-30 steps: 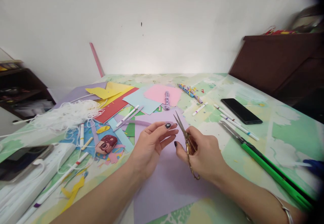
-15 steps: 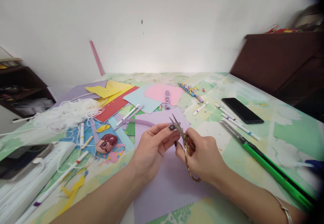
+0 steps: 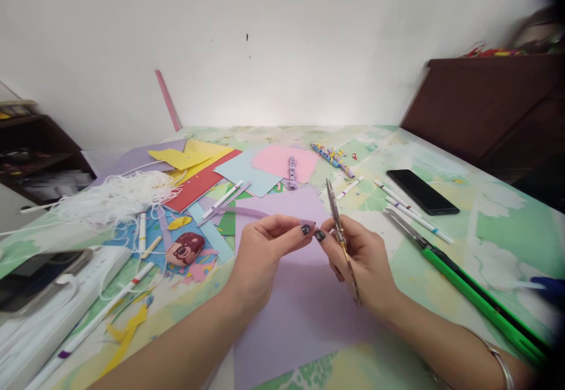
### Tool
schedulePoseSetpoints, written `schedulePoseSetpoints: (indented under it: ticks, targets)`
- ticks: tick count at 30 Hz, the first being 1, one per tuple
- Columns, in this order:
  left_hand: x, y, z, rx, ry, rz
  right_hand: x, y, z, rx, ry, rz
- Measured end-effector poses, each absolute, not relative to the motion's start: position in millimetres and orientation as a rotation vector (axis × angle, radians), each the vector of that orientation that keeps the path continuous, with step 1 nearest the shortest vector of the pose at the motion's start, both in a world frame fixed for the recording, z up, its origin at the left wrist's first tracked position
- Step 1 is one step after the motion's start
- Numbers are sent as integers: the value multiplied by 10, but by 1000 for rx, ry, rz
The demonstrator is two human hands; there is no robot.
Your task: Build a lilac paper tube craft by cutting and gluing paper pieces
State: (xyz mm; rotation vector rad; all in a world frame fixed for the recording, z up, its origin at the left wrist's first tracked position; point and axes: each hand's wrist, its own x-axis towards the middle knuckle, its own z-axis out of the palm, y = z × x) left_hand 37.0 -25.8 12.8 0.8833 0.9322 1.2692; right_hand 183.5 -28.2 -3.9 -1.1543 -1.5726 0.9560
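My left hand (image 3: 265,257) is closed in a pinch on a narrow purple paper strip (image 3: 245,210). The strip trails out to the left behind the fingers, and its short end shows at the fingertips. Close beside it, my right hand (image 3: 364,260) is wrapped round a pair of scissors (image 3: 335,207), whose blades point up and away. The right thumb and forefinger nearly meet the strip's end; whether they touch it I cannot tell. Beneath both hands lies a purple sheet of paper (image 3: 282,343). A small rolled purple paper piece (image 3: 292,172) stands beyond them on pink paper (image 3: 269,160).
At left are tangled white string (image 3: 115,199), a maroon case (image 3: 185,249), a phone (image 3: 39,278) and a white power strip (image 3: 66,307). A green-handled cutter (image 3: 477,302), several markers (image 3: 419,222) and a black phone (image 3: 421,192) lie at right. Coloured sheets (image 3: 203,181) spread behind.
The scissors have swung from pointing left at the left fingertips to upright, away from the strip. My right thumb and forefinger have come up beside the strip's end.
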Motion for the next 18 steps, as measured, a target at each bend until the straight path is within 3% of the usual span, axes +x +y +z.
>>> schedulePoseSetpoints:
  ticks: [10, 18]
  targets:
    - [364, -267, 120, 1054, 1103, 1135, 1832, -228, 32, -1093, -1364, 1257]
    - [354, -264, 114, 1000, 881, 1091, 1846, -211, 47, -1040, -1290, 1313]
